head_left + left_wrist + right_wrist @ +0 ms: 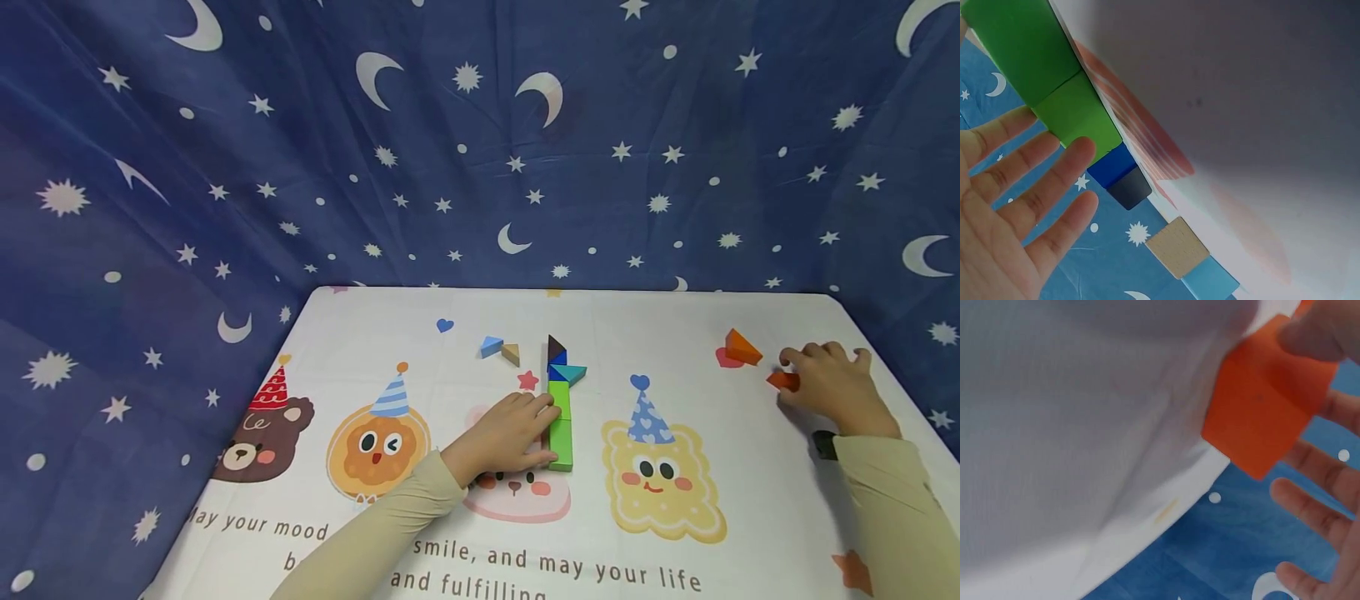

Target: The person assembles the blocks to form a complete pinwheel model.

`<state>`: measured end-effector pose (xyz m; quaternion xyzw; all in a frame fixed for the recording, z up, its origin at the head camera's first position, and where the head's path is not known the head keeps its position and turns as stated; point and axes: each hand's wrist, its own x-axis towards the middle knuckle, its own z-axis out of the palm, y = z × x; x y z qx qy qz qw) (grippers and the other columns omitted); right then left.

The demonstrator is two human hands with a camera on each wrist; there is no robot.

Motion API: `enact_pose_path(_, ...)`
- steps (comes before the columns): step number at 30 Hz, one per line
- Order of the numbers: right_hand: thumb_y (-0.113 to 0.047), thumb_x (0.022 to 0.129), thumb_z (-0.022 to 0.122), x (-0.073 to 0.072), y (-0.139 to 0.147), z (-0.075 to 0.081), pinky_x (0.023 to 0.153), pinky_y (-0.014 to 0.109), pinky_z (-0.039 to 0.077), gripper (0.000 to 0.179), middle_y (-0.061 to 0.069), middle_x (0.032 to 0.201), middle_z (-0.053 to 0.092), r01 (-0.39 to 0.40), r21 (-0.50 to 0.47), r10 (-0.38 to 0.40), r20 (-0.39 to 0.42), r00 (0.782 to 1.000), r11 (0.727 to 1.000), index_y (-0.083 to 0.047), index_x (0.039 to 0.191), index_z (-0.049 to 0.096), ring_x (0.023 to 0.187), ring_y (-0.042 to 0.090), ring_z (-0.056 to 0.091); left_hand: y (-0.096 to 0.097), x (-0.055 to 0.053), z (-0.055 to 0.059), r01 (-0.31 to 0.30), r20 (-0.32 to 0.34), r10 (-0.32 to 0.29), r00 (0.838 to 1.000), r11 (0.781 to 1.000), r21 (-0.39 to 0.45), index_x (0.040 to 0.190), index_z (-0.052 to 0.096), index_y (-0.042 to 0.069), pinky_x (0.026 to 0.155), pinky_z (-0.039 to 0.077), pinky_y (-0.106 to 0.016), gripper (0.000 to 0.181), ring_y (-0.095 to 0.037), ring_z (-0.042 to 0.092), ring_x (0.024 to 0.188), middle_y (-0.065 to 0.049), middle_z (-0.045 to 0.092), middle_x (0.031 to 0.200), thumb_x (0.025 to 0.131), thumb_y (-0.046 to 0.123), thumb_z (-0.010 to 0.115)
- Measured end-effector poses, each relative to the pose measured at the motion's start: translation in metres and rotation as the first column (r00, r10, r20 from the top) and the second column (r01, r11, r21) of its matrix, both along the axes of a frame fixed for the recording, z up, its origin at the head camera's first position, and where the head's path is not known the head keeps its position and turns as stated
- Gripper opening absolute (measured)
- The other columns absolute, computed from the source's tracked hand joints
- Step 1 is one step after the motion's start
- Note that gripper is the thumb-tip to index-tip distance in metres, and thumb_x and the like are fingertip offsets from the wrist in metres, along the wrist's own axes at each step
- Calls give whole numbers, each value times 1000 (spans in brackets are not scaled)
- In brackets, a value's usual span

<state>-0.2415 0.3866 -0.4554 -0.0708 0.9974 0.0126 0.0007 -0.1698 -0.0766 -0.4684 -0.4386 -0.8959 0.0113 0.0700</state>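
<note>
Two green blocks (560,442) lie end to end in a column near the table's middle. Along their left side rests my left hand (510,433), its fingers fairly straight and touching the green. Beyond the green come a blue block (1112,165), a dark block (556,347) and a teal triangular block (573,375) pointing right. Over at the right, my right hand (832,387) pinches an orange block (1266,400) between thumb and fingers, low at the tabletop. Just left of that hand is another orange wedge-shaped block (742,347).
Behind the left hand sit a light blue block (491,346) and a tan triangular block (511,354). The white tablecloth (660,325) has printed cartoon figures and lettering. A dark blue curtain (450,200) with moons and stars hangs behind the table.
</note>
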Motion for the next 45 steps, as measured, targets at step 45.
enact_pose_path(45,-7,69,80,-66,-40,9,87,74,27,48,20,90,64,-221,77,223,-22,975,972,-2,113,61,91,44,53,0,0,1,-16,19,16,1000,1000,-19,127,47,14,101,42,-32,57,-16,55,107,-2,51,127,90,57,48)
